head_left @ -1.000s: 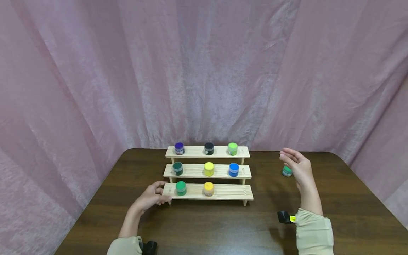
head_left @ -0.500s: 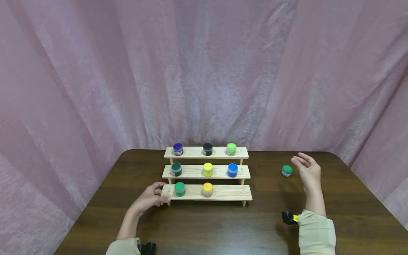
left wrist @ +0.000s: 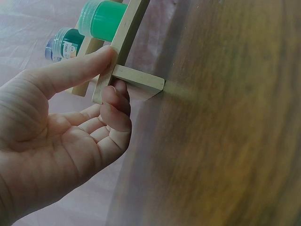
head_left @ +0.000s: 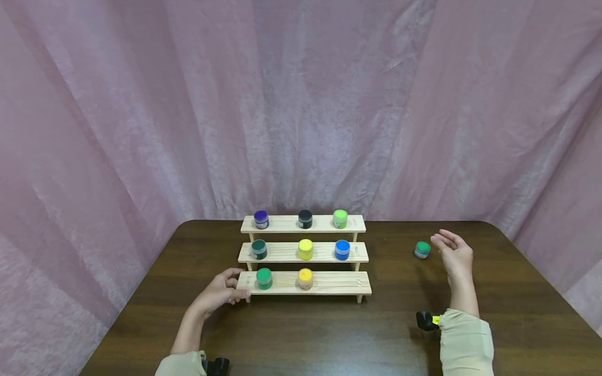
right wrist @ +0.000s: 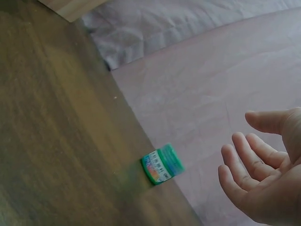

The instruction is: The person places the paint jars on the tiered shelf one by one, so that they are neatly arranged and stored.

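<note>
At the left end of a three-tier wooden stand (head_left: 334,284), the left hand (head_left: 218,292) pinches the lowest shelf; in the left wrist view the thumb lies on top and curled fingers sit under the board, beside a leg (left wrist: 141,80). That shelf bears a green paint jar (head_left: 264,279) and a golden-yellow paint jar (head_left: 305,280). A separate green paint jar (head_left: 422,250) with a label stands on the table at the right. Just right of it, apart from it, the right hand (head_left: 456,258) hovers with relaxed fingers and holds nothing.
On the middle shelf stand a dark green jar (head_left: 259,249), a yellow jar (head_left: 305,249) and a blue jar (head_left: 342,250). The top shelf holds a purple jar (head_left: 261,220), a black jar (head_left: 305,219) and a light green jar (head_left: 340,219). A pink curtain (head_left: 301,104) hangs behind the table (head_left: 301,334).
The right hand has moved right and slightly nearer, away from the loose green jar, which now shows fully. The left hand has kept its grip on the stand.
</note>
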Action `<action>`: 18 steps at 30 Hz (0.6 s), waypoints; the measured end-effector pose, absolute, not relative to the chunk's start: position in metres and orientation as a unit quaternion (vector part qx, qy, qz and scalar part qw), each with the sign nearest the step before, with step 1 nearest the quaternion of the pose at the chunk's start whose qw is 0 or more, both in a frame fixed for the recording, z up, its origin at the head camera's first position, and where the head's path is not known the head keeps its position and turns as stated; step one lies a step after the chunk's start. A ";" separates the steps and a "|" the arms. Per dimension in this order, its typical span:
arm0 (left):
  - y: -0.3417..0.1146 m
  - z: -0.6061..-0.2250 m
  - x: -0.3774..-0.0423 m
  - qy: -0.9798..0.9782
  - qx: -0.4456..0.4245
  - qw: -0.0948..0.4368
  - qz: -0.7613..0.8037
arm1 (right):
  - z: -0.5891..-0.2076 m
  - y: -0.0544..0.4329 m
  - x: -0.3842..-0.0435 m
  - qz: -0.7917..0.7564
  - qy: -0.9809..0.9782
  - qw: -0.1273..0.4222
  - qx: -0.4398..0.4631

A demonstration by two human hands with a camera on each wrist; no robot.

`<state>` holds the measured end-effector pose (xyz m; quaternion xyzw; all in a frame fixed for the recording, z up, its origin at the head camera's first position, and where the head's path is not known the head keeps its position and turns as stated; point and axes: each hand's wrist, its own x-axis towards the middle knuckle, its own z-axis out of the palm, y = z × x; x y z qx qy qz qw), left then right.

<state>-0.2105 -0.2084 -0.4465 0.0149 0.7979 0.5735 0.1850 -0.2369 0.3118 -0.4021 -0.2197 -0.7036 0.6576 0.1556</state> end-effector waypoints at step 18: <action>-0.208 -0.446 -0.209 0.801 0.012 0.177 0.572 | -0.427 0.311 -0.243 0.610 -0.741 0.162 -0.230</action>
